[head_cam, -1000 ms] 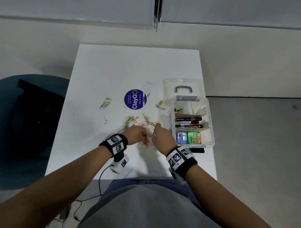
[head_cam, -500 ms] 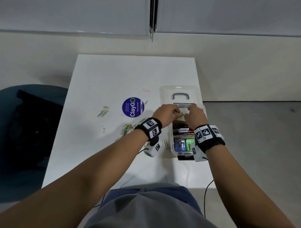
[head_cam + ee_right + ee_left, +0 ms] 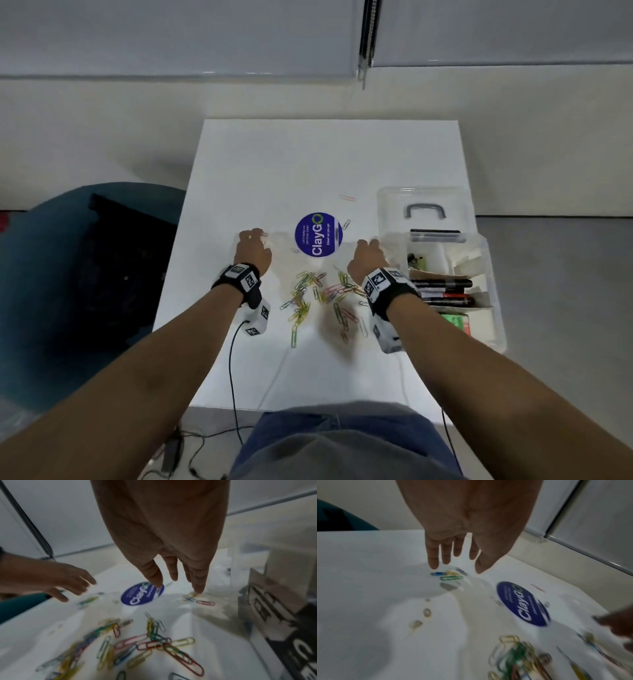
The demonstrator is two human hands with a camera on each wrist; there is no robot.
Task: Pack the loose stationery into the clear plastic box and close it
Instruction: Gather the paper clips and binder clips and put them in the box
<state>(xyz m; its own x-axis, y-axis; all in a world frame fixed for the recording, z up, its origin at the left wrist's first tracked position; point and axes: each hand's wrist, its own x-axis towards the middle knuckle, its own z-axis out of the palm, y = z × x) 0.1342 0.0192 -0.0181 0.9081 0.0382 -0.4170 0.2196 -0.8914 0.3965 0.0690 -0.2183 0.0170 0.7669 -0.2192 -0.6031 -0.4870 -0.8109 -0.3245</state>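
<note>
The clear plastic box (image 3: 493,301) stands open at the table's right edge, its lid (image 3: 423,209) with a grey handle lying flat behind it. Inside are markers (image 3: 442,289) and green and blue items. A pile of coloured paper clips (image 3: 318,294) (image 3: 145,642) lies between my wrists. My left hand (image 3: 253,243) (image 3: 453,561) reaches down with straight fingers onto a few clips (image 3: 450,575) left of the sticker. My right hand (image 3: 370,253) (image 3: 178,581), fingers extended, touches clips (image 3: 199,601) beside the box's left wall. Neither holds anything.
A round blue ClayGo sticker (image 3: 318,234) sits mid-table with single clips (image 3: 346,224) near it and a pink one (image 3: 347,198) behind. A dark teal chair (image 3: 85,274) stands left of the white table (image 3: 308,164). Cables (image 3: 234,377) hang off the front edge.
Both hands left the box's far compartment and spread apart onto the table, the left going far left of the sticker, the right just left of the box. The camera view shifted.
</note>
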